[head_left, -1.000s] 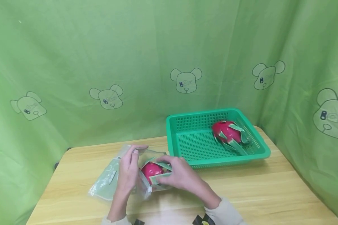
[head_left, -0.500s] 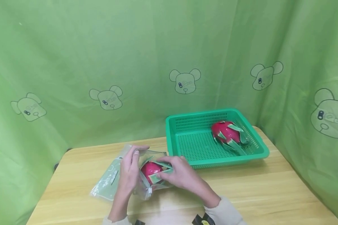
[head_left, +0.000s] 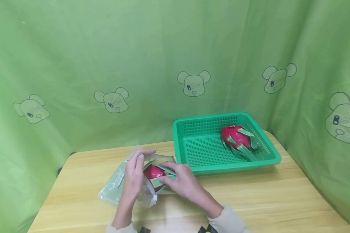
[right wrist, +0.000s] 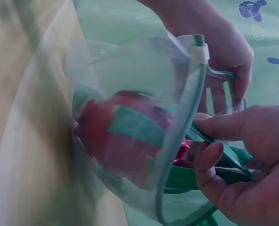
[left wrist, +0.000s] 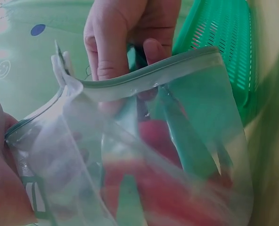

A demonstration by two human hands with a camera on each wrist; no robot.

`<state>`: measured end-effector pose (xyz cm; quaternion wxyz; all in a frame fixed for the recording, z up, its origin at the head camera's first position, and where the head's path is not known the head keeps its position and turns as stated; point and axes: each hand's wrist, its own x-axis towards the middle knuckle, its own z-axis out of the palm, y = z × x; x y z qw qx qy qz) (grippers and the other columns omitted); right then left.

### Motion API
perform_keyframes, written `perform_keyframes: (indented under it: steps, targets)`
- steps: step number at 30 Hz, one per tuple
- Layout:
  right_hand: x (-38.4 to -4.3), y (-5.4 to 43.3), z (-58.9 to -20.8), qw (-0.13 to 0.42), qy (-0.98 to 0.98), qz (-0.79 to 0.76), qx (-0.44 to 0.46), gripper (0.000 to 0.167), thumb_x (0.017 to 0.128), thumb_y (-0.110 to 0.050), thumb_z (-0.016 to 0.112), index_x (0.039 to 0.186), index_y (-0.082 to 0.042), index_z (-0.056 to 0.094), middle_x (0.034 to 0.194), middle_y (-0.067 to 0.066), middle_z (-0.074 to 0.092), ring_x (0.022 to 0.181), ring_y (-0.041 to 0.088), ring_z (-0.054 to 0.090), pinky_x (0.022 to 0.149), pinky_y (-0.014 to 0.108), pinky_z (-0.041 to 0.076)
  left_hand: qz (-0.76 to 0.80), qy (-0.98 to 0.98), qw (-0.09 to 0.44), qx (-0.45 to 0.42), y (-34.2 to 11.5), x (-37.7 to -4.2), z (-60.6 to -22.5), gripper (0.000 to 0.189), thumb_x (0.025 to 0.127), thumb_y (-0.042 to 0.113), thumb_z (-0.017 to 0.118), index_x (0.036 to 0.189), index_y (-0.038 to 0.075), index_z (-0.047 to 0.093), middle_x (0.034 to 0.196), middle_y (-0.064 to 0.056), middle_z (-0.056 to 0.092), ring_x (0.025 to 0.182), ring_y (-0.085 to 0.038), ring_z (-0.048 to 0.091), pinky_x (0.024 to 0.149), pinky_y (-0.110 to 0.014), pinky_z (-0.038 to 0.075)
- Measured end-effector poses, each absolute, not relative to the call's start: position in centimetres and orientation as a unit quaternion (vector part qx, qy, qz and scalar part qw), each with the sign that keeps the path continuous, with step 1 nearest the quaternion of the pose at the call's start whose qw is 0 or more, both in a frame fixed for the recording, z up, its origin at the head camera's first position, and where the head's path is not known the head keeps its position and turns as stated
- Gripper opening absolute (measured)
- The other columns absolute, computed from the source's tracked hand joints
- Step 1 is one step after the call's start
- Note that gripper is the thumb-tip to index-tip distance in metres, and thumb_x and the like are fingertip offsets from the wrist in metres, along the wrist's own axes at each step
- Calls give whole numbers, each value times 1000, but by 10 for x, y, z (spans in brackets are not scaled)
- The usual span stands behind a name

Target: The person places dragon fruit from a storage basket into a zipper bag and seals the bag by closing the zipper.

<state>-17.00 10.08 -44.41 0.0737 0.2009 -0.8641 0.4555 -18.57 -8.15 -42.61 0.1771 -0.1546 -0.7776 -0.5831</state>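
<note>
A magenta dragon fruit (head_left: 153, 171) glowed among greens.
Its scales (right wrist: 135, 126) were green; a second dragon fruit (head_left: 236, 135) and its basket (head_left: 227, 167) repeated magenta and green. The clear bag (right wrist: 125, 61) had a green rim and white slider (right wrist: 201, 53); dark-outlined bear heads (head_left: 193, 85) dotted the light green curtain (head_left: 151, 48) beyond yellowish, wood-grained table (head_left: 265, 204).

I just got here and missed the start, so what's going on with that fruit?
A person's left hand holds a clear bag by its open mouth. Their right hand pinches the leaves of a dragon fruit. Most of that fruit is inside the bag, with leaves poking out at the mouth. A second dragon fruit lies in the green basket to the right, on the table. The bag is not zipped yet.
</note>
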Motion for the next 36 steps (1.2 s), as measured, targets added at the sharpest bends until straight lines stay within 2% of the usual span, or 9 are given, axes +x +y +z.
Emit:
perform_keyframes:
  steps: [2, 5, 9, 12, 20, 25, 29, 32, 36]
  targets:
    - [-170, 98, -446, 76, -860, 463, 199, 46, 87, -17, 82, 129, -3, 69, 120, 12, 73, 63, 6, 61, 63, 26, 57, -587, -775, 175, -154, -82, -186, -425, 33, 109, 14, 38, 115, 10, 71, 117, 0, 73, 113, -17, 65, 107, -48, 44]
    - [-169, 93, -450, 84, -853, 475, 198, 45, 88, -17, 82, 129, -3, 69, 120, 12, 73, 57, 3, 56, 57, 24, 55, -593, -772, 172, -151, -83, -185, -424, 33, 110, 14, 38, 115, 10, 71, 116, -1, 73, 113, -17, 65, 107, -48, 44]
    - [-168, 89, -453, 99, -856, 468, 198, 45, 88, -19, 82, 128, -5, 69, 122, 8, 73, 88, 10, 69, 80, 29, 58, -598, -767, 175, -152, -84, -185, -424, 34, 110, 13, 38, 116, 10, 71, 115, -2, 72, 113, -19, 65, 107, -48, 45]
    - [-167, 89, -452, 94, -861, 458, 198, 47, 86, -20, 84, 129, -7, 69, 122, 6, 73, 102, 17, 70, 85, 32, 58, -603, -762, 178, -156, -85, -186, -422, 34, 110, 13, 38, 116, 9, 70, 115, -3, 72, 111, -20, 66, 105, -49, 47]
    - [-165, 100, -438, 27, -886, 408, 219, 52, 88, -17, 81, 135, -5, 64, 128, 11, 69, 106, 24, 68, 85, 33, 59, -608, -755, 185, -160, -88, -186, -421, 32, 109, 11, 38, 115, 6, 69, 116, -4, 72, 110, -23, 67, 102, -51, 50]
    - [-162, 111, -427, -17, -894, 388, 223, 45, 90, -12, 77, 133, -3, 66, 122, 16, 70, 86, 18, 66, 65, 28, 57, -609, -757, 187, -147, -90, -186, -421, 32, 109, 10, 38, 114, 7, 70, 115, -3, 72, 109, -22, 67, 103, -49, 47]
    - [-164, 122, -419, -19, -894, 387, 224, 34, 94, -7, 71, 128, -2, 69, 121, 15, 72, 86, 23, 70, 68, 35, 60, -613, -756, 189, -129, -92, -185, -420, 33, 109, 11, 38, 113, 8, 70, 115, -3, 73, 110, -19, 66, 107, -47, 44]
    - [-165, 131, -414, -1, -892, 391, 225, 27, 95, -3, 66, 122, -3, 71, 117, 9, 74, 101, 26, 71, 84, 40, 60, -612, -756, 196, -122, -93, -186, -419, 33, 109, 11, 38, 111, 7, 70, 116, -3, 74, 113, -18, 66, 109, -45, 42]
    - [-166, 140, -407, 18, -887, 406, 220, 21, 95, 0, 65, 113, -4, 73, 105, 5, 75, 97, 19, 71, 82, 32, 60, -612, -756, 200, -121, -94, -186, -419, 33, 109, 11, 38, 109, 8, 70, 116, -1, 74, 112, -17, 66, 109, -42, 43]
